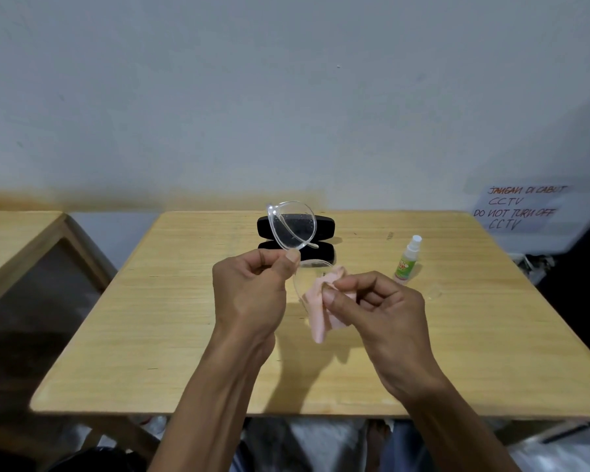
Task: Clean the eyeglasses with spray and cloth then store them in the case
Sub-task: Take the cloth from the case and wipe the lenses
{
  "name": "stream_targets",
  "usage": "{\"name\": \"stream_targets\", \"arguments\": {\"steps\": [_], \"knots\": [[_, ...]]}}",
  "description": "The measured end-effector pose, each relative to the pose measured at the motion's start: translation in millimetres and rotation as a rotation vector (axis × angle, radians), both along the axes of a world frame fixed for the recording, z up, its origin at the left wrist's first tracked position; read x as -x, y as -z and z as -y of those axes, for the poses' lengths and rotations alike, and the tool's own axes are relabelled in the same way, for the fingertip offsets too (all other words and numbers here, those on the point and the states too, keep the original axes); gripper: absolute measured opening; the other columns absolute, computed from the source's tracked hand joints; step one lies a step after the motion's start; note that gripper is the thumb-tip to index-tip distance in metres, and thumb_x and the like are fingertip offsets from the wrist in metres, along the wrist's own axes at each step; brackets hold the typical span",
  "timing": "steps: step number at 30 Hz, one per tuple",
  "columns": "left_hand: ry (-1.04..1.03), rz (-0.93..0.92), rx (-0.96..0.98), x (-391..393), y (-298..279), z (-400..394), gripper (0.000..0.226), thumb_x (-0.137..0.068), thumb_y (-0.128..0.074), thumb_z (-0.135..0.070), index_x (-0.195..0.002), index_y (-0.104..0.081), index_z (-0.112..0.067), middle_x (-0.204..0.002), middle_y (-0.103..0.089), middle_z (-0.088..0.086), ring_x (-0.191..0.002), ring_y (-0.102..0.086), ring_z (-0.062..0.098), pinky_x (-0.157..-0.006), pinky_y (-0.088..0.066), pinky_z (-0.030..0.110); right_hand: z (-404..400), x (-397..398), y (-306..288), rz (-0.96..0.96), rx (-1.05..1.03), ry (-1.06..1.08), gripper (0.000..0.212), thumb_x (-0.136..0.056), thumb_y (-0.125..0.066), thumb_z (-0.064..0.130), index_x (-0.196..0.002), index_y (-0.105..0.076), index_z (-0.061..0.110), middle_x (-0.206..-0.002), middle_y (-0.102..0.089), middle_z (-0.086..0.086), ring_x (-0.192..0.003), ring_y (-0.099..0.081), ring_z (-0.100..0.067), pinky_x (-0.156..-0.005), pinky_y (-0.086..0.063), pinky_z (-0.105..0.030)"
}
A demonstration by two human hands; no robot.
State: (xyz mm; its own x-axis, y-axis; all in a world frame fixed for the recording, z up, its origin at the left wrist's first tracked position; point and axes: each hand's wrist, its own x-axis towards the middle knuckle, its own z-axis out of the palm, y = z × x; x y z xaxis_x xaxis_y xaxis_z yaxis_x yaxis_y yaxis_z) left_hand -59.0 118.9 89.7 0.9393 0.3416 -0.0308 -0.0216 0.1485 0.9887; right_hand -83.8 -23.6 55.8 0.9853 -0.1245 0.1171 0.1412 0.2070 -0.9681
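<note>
Against a plain grey wall, a light wooden table (150, 318) carries everything needed for the job. Above its middle a person holds a pair of clear-framed eyeglasses (292, 224) off the surface, turned on end so one lens stands above the other. The left hand (252, 284) has its grip closed on the frame at about the bridge, thumb and forefinger pinching it, which leaves both lenses free of fingers. The upper lens is speckled with fine droplets, so the spraying looks done and the wiping is in hand. The right hand (372, 301) has its grip pinched on a pink cloth (315, 308), thumb and fingertips pressing it to the lower lens from both sides; the loose end of the cloth hangs below. Working in the air rather than flat on the table probably keeps the wet lenses off the wood and lets both faces be rubbed at once.

Behind the glasses a black case (324, 226) lies open near the far edge, ready for storage, partly hidden by the upper lens. Off to the right a small spray bottle (407, 258) stands upright, well apart from the hands, and what seems to be its clear cap (435, 291) lies just beside it. On the wall at right a handwritten sign (518, 207) warns against switching off the CCTV.
</note>
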Motion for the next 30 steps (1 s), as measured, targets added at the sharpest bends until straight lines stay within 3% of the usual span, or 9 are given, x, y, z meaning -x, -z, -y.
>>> {"name": "stream_targets", "arguments": {"steps": [3, 8, 12, 15, 19, 24, 30], "knots": [[0.019, -0.008, 0.032, 2.4, -2.5, 4.1, 0.018, -0.082, -0.074, -0.001, -0.066, -0.066, 0.001, -0.068, -0.060, 0.011, -0.062, -0.054, 0.016, -0.046, -0.046, 0.009, -5.2, -0.2, 2.2, 0.012, 0.001, -0.019, 0.014, -0.062, -0.085, 0.015, -0.072, -0.074, 0.015, -0.076, -0.078, -0.009, -0.071, -0.074, -0.017, -0.067, -0.059, -0.026], [0.071, -0.008, -0.052, 3.4, -0.9, 0.5, 0.018, -0.082, -0.074, 0.001, -0.065, -0.067, 0.003, -0.063, -0.063, 0.012, -0.055, -0.058, 0.010, -0.046, -0.046, 0.010, -12.6, -4.7, -2.9, 0.014, -0.032, -0.009, 0.016, -0.072, -0.082, -0.006, -0.075, -0.071, 0.006, -0.072, -0.078, -0.006, -0.066, -0.075, -0.015, -0.063, -0.058, -0.023], [0.077, 0.012, -0.096, 4.4, -0.3, -0.7, 0.021, -0.081, -0.074, 0.000, -0.061, -0.068, -0.003, -0.057, -0.065, 0.006, -0.054, -0.060, 0.010, -0.053, -0.049, 0.013, -13.7, -10.2, -7.4, 0.047, -0.053, 0.026, 0.014, -0.074, -0.082, -0.003, -0.078, -0.072, 0.007, -0.071, -0.078, -0.005, -0.064, -0.075, -0.016, -0.061, -0.057, -0.023], [0.050, 0.009, -0.046, 1.8, -2.9, 0.2, 0.021, -0.082, -0.074, 0.001, -0.062, -0.068, -0.003, -0.057, -0.066, 0.005, -0.050, -0.061, 0.006, -0.049, -0.048, 0.012, -13.3, -8.0, -4.4, 0.085, -0.033, -0.011, 0.014, -0.075, -0.080, -0.005, -0.082, -0.072, 0.004, -0.074, -0.079, -0.004, -0.070, -0.077, -0.014, -0.064, -0.057, -0.020], [0.026, -0.011, -0.082, -4.0, -3.3, -6.2, 0.023, -0.081, -0.076, -0.004, -0.060, -0.067, -0.006, -0.063, -0.064, 0.008, -0.055, -0.057, 0.007, -0.050, -0.047, 0.008, -4.7, -3.9, 5.8, 0.089, 0.132, -0.042, 0.015, -0.071, -0.086, 0.006, -0.078, -0.077, 0.016, -0.079, -0.079, -0.007, -0.076, -0.076, -0.020, -0.072, -0.061, -0.029], [0.100, 0.001, -0.161, -3.5, -2.4, -5.2, 0.024, -0.081, -0.076, -0.005, -0.059, -0.067, -0.006, -0.058, -0.064, 0.003, -0.055, -0.057, 0.008, -0.053, -0.048, 0.011, 0.7, -11.3, 0.3, 0.083, 0.043, 0.021, 0.012, -0.072, -0.083, 0.007, -0.080, -0.074, 0.011, -0.078, -0.079, -0.007, -0.073, -0.075, -0.015, -0.070, -0.061, -0.026], [0.075, 0.008, -0.089, 1.1, -3.3, 3.7, 0.026, -0.082, -0.073, 0.001, -0.058, -0.067, -0.006, -0.051, -0.065, -0.001, -0.047, -0.059, 0.003, -0.047, -0.047, 0.012, -10.8, -14.8, -0.6, 0.093, -0.004, 0.020, 0.015, -0.074, -0.083, 0.002, -0.083, -0.072, 0.007, -0.078, -0.079, -0.004, -0.072, -0.077, -0.014, -0.067, -0.058, -0.022]]}}
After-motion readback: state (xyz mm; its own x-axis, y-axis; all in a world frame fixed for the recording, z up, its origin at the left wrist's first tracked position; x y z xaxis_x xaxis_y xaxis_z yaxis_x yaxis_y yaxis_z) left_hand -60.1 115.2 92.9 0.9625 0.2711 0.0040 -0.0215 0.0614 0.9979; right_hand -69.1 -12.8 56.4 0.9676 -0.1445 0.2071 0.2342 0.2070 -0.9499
